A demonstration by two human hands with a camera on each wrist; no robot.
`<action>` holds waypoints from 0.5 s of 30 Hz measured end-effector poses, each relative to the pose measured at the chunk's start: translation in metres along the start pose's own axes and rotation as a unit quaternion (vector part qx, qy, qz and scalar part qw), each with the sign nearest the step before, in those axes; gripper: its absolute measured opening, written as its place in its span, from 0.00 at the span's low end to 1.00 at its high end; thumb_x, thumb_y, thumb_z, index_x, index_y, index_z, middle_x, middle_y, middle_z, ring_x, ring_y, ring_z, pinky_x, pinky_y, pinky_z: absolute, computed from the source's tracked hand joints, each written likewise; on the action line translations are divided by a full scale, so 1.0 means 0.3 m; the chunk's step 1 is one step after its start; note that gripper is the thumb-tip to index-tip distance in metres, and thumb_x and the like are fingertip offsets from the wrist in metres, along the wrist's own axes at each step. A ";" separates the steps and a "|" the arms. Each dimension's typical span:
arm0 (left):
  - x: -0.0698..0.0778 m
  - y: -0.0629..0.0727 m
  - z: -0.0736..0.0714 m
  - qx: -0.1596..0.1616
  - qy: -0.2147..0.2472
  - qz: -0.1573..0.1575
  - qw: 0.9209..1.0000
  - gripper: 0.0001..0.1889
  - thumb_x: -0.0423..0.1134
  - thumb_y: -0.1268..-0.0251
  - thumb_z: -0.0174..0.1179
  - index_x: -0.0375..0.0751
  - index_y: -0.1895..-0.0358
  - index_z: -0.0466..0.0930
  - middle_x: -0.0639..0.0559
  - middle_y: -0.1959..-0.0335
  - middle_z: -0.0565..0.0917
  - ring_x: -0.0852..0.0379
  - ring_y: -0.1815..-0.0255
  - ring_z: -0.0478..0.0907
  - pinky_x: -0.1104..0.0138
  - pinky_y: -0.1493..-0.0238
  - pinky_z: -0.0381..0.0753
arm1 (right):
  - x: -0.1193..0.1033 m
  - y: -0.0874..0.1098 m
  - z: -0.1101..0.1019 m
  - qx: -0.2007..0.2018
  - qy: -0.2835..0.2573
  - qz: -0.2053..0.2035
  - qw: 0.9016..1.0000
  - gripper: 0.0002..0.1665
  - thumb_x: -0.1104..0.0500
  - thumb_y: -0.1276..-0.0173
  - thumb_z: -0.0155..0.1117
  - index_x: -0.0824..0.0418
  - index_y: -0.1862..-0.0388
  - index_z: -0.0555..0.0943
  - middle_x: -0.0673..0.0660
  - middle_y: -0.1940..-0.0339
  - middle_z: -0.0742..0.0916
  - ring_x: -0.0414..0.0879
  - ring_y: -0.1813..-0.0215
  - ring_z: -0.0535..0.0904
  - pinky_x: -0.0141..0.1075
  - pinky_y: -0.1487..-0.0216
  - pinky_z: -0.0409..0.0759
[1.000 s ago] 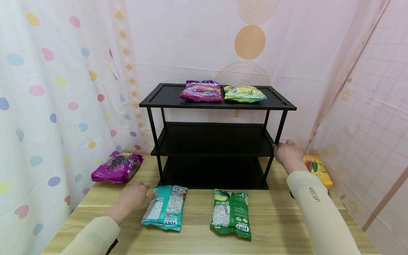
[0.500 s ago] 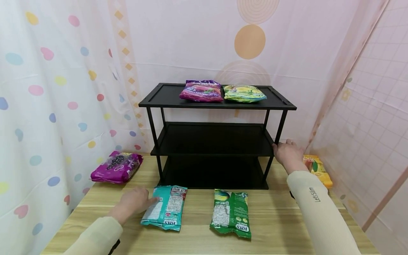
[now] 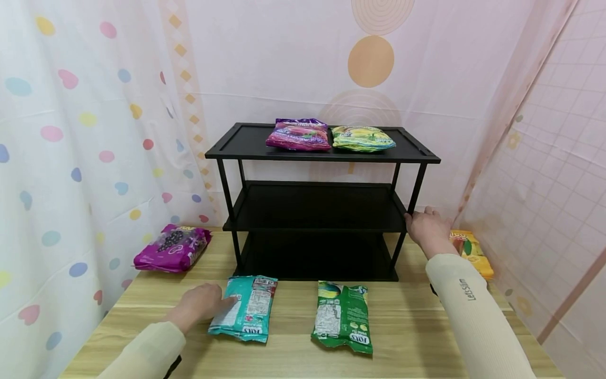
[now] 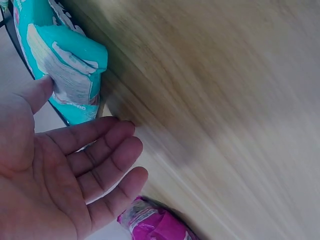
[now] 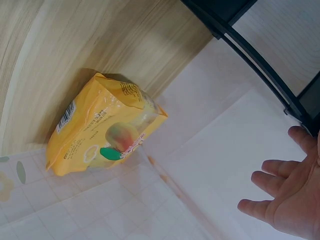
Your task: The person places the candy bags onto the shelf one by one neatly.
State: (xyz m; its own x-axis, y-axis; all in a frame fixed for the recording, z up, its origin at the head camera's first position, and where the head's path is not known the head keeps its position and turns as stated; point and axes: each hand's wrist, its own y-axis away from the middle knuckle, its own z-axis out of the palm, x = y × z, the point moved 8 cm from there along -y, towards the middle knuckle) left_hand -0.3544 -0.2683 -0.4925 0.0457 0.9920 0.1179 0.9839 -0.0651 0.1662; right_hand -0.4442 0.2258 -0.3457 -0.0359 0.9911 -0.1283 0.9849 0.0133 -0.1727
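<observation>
My left hand (image 3: 201,302) is at the left edge of a teal Fox's candy bag (image 3: 247,309) lying on the table. In the left wrist view its thumb (image 4: 42,92) overlaps the bag, while the other fingers are spread loosely with nothing between them. At the right side of a black three-tier rack (image 3: 312,206), my right hand (image 3: 430,231) touches the post by the middle shelf. Its fingers (image 5: 267,182) are extended in the right wrist view. A green Fox's candy bag (image 3: 343,317) lies in front of the rack, right of the teal one.
On the top shelf sit a purple-pink bag (image 3: 299,135) and a yellow-green bag (image 3: 362,139). A purple grape-print bag (image 3: 172,248) lies on the wooden table (image 3: 284,363) left of the rack. Beyond my right hand is a yellow mango-print bag (image 5: 107,130). Curtains (image 3: 265,63) hang behind.
My left hand has moved right, and its thumb has come over the teal bag's left edge. The right hand stays at the rack post.
</observation>
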 end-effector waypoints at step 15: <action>0.029 0.003 -0.018 0.007 0.065 0.007 0.998 0.24 0.49 0.31 0.61 0.24 0.57 0.79 0.38 0.64 0.83 0.46 0.63 0.79 0.45 0.52 0.78 | 0.001 -0.003 0.000 0.005 0.007 0.003 1.000 0.31 0.49 0.17 0.35 0.70 0.40 0.78 0.76 0.42 0.74 0.70 0.38 0.67 0.75 0.41 0.55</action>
State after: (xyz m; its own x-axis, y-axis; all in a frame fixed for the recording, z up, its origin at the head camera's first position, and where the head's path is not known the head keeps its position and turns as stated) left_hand -0.3540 -0.2602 -0.4860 0.0371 0.9686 0.2459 0.9857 -0.0759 0.1503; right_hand -0.4452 0.2261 -0.3455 -0.0273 0.9928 -0.1165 0.9834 0.0057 -0.1813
